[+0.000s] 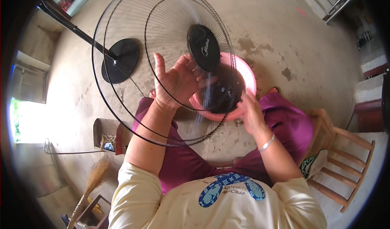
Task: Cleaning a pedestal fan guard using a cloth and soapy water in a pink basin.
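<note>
Between the knees: one pink basin [251, 76] on the concrete floor [292, 58], holding dark liquid [231, 94].
Over the basin's left part: one round wire fan grille [170, 25], tilted, nearer the eye than the left forearm, with one black centre disc [204, 48] facing up.
Hands in view: two.
Left hand [175, 81]: seen through the wires, palm showing, thumb and fingers apart; whether any fingertip touches the grille, I cannot tell.
Right hand [252, 112]: at the right side of the basin, near the grille's edge; I cannot tell whether its fingers grip the rim or the wires.
Right wrist: one silvery bracelet [267, 142].
Fan stand: one black round base [122, 55] on the floor and one black pole [77, 31] slanting to the upper left.
Seat at the right: one wooden chair [353, 160], with one green-patterned cloth [310, 166] on it.
Lower left: one straw broom [97, 175] and one open container [98, 131] with straw-like bits inside.
Clothing: one cream shirt [174, 210], one pair of purple trousers [294, 123].
</note>
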{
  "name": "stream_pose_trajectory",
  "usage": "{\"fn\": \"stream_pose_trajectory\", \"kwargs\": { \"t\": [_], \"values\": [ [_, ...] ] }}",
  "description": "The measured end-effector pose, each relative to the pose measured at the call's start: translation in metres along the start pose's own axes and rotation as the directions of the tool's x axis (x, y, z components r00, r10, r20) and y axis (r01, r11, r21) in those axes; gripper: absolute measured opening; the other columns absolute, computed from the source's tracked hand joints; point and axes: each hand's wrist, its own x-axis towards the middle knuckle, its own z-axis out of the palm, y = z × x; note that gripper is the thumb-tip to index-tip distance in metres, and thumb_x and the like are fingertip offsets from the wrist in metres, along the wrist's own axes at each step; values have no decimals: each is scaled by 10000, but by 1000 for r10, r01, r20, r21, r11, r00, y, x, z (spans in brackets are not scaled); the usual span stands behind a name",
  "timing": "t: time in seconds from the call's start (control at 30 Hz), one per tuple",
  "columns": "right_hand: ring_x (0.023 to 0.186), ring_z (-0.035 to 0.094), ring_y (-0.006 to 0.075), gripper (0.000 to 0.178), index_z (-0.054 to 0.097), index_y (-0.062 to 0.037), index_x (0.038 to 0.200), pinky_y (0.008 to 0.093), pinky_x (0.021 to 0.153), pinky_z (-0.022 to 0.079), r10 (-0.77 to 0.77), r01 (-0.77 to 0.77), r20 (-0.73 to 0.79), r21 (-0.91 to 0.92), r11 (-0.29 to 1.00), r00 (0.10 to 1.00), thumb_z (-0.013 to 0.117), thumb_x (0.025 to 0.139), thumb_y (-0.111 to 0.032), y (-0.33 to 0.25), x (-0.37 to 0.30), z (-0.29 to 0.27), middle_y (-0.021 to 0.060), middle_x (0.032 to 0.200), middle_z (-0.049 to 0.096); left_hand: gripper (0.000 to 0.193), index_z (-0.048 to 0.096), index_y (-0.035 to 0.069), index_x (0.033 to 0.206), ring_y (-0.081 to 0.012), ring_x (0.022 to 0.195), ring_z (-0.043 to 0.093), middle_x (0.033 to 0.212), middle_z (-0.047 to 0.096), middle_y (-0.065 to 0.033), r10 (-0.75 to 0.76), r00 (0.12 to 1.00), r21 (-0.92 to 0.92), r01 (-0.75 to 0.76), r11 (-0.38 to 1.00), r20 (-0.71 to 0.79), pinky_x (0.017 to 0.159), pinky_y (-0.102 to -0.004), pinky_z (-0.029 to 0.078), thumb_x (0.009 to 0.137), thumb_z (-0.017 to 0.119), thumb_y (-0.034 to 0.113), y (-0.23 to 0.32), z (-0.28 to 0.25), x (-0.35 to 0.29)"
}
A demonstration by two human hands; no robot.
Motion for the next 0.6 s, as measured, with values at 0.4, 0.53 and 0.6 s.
{"fn": "stream_pose_trajectory", "kwargs": {
  "t": [0.4, 0.53, 0.6],
  "values": [
    [345, 254, 92, 524, 426, -126, 778, 250, 354, 207, 376, -291, -217, 342, 893, 901, 658, 762, -595, 62, 107, -29, -53, 475, 276, 1212, 180, -59, 1417, -466, 1314, 249, 1429, 182, -352, 91, 989, 172, -71, 983, -113, 1035, -633, 231, 659, 431, 853, 37, 13, -33],
    [341, 238, 90, 509, 440, -97, 829, 252, 339, 198, 230, -192, -122, 264, 945, 965, 639, 798, -565, 72, 132, -42, -49, 484, 260, 1109, 90, -29, 1440, -529, 1339, 124, 1463, 44, -344, -90, 993, 285, 66, 956, 72, 985, -642, 319, 740, 587, 673, 49, 4, -42],
    [335, 232, 84, 507, 441, -99, 813, 248, 336, 198, 237, -213, -100, 203, 956, 966, 630, 803, -569, 77, 146, -47, -47, 479, 264, 944, 61, 1, 1450, -540, 1314, 198, 1459, 96, -337, -65, 998, 611, 65, 789, -23, 944, -645, 377, 805, 618, 407, 62, -2, -53]
  ]
}}
